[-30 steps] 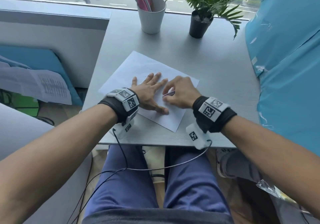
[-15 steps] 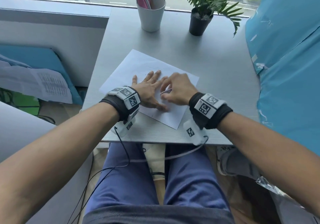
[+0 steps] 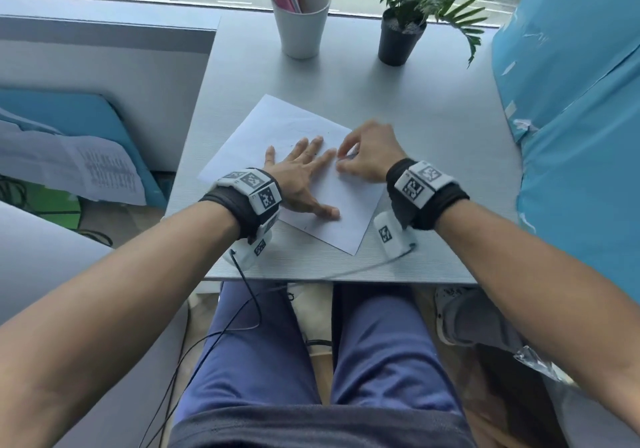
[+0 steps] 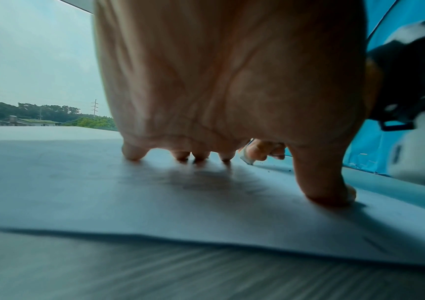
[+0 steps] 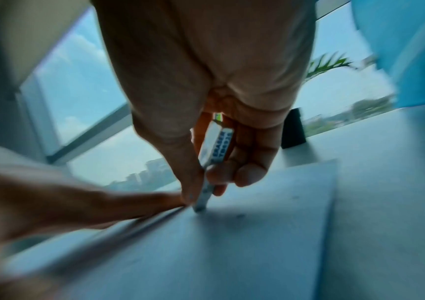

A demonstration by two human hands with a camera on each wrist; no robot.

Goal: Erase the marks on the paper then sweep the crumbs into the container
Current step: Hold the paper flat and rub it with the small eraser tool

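A white sheet of paper (image 3: 277, 129) lies askew on the grey desk (image 3: 398, 108). My left hand (image 3: 301, 174) lies flat on it with fingers spread, pressing it down; the left wrist view shows the fingertips (image 4: 198, 159) and thumb on the sheet (image 4: 103, 194). My right hand (image 3: 367, 153) pinches a small white eraser (image 5: 214, 156) with a blue printed sleeve, its tip on the paper (image 5: 257, 233) just beside my left forefinger. Small dark crumbs (image 4: 275, 170) lie on the sheet near the eraser (image 4: 247, 159). Faint marks show ahead of my left fingers.
A white cup (image 3: 300, 21) holding pens stands at the back of the desk. A potted plant in a black pot (image 3: 398, 40) is to its right. A blue covered object (image 3: 581, 118) borders the desk's right side. A window runs behind.
My right hand has slid with the eraser up the sheet, away from me, and is blurred by motion. The left hand stays pressed on the paper.
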